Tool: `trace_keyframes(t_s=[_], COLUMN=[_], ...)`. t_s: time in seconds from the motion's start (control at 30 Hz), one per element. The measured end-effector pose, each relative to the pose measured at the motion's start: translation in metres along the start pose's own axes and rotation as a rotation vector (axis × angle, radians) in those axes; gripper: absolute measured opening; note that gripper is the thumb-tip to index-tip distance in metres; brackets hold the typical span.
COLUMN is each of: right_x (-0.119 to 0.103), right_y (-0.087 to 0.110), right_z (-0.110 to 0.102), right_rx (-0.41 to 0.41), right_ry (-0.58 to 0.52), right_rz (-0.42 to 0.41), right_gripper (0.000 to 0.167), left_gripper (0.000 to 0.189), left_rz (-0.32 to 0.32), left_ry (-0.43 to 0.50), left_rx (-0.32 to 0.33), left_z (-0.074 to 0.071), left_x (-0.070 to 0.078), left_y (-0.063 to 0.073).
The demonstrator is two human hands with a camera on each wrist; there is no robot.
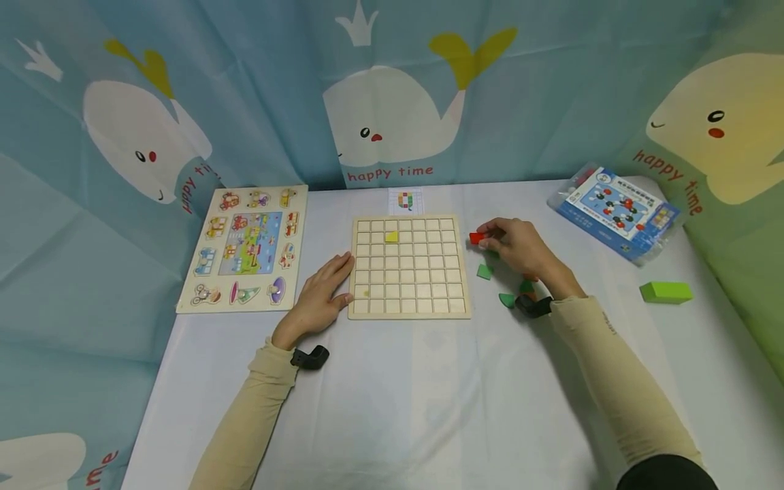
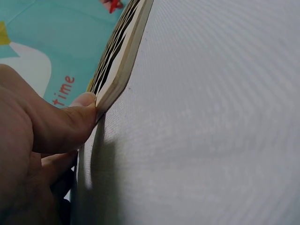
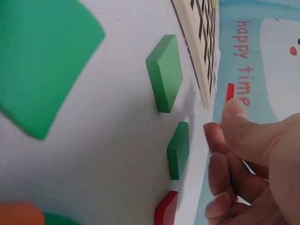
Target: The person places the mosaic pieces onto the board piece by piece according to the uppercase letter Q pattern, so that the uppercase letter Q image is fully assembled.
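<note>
My right hand (image 1: pixel 517 245) pinches a small red piece (image 1: pixel 476 238) between thumb and fingers, just off the right edge of a wooden grid board (image 1: pixel 410 316). In the right wrist view the red piece (image 3: pixel 230 91) sticks up past the thumb tip. A yellow piece (image 1: pixel 391 237) lies in the upper part of the grid. My left hand (image 1: pixel 318 296) rests at the board's left edge with fingers extended; its thumb (image 2: pixel 77 122) touches the board's side. Under and beside the right hand lie green pieces (image 1: pixel 484 271), a red one (image 3: pixel 166 210) and an orange one (image 3: pixel 18 213).
A small pattern card (image 1: pixel 405 192) lies behind the grid board. To the left is a wooden vehicle puzzle (image 1: pixel 184 305). A blue bagged package (image 1: pixel 618 211) and a green block (image 1: pixel 666 292) lie at the right. A printed curtain (image 1: pixel 263 136) hangs behind the table.
</note>
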State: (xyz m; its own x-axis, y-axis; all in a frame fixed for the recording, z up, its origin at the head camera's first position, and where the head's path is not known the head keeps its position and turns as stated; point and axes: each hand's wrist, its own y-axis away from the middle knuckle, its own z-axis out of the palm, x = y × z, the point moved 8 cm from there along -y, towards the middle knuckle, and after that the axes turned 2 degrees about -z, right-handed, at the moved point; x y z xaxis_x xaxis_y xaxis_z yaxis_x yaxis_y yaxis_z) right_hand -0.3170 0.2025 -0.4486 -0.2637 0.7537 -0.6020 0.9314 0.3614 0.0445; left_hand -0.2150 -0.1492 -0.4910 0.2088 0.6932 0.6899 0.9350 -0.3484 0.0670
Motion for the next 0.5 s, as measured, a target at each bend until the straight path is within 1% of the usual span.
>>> trace_keyframes(t_s=[0.23,0.5], right_x=[0.0017,-0.0001], right_y=[-0.0043,-0.0101], right_z=[0.0013,0.0014], right_rx=[0.073,0.114], right_ry=[-0.004,-0.053], right_rz=[-0.012,-0.012], right_gripper=[0.027,0.027], left_gripper=[0.074,0.073], left_rz=[-0.007,-0.001], left_ry=[-0.003,-0.005], left_rx=[-0.007,-0.002], left_z=[0.0008,-0.0004], left_x=[0.0007,0.0012], left_y=[0.0013,0.0009])
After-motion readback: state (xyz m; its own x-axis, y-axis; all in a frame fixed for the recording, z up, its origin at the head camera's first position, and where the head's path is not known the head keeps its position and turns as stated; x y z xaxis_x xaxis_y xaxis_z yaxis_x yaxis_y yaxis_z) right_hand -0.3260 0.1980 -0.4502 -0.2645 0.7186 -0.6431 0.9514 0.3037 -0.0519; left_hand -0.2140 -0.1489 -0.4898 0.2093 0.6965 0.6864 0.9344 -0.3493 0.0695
